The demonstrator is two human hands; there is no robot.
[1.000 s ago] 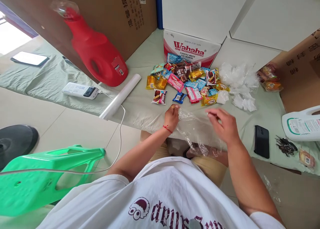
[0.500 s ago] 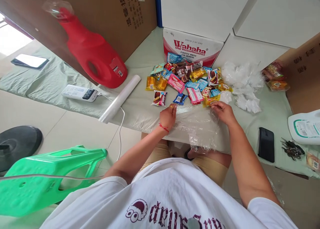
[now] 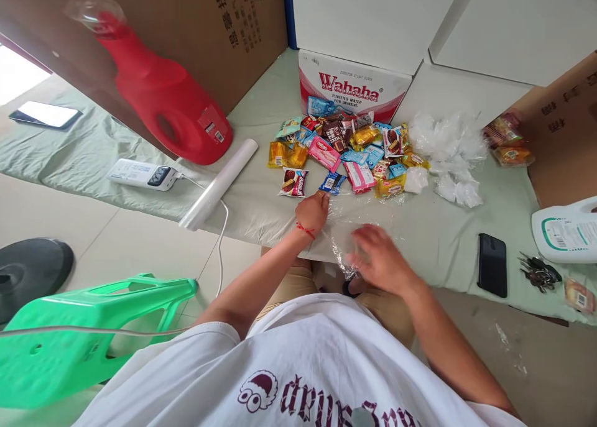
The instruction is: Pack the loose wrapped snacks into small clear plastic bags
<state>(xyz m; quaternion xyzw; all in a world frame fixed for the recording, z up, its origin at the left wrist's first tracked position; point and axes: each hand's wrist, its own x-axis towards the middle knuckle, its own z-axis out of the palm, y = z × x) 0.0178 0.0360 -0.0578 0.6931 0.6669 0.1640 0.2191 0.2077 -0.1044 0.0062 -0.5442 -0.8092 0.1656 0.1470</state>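
My left hand (image 3: 312, 212) is closed in a pinch on the near-left part of a sheet of clear plastic film (image 3: 342, 228), just below a blue snack packet (image 3: 333, 182). Over the bed-like surface's front edge, my right hand (image 3: 380, 257) is blurred by motion, its thumb and fingers apart beside the hanging film. Behind both hands lies a heap of wrapped snacks (image 3: 326, 153) in pink, blue, brown and yellow wrappers. A packet with a chocolate pie picture (image 3: 293, 182) rests left of the blue one.
A roll of plastic film (image 3: 219, 184), a white power bank (image 3: 142, 174) with a cable and a red jug (image 3: 172, 97) are on the left. Crumpled clear plastic (image 3: 448, 141), a black phone (image 3: 492, 265) and keys (image 3: 540, 271) lie right. A Wahaba carton (image 3: 354, 82) stands behind.
My right hand has left the film's right side near the yellow packet and moved left and toward me, its fingers parting. My left hand keeps its pinch, nearly in place.
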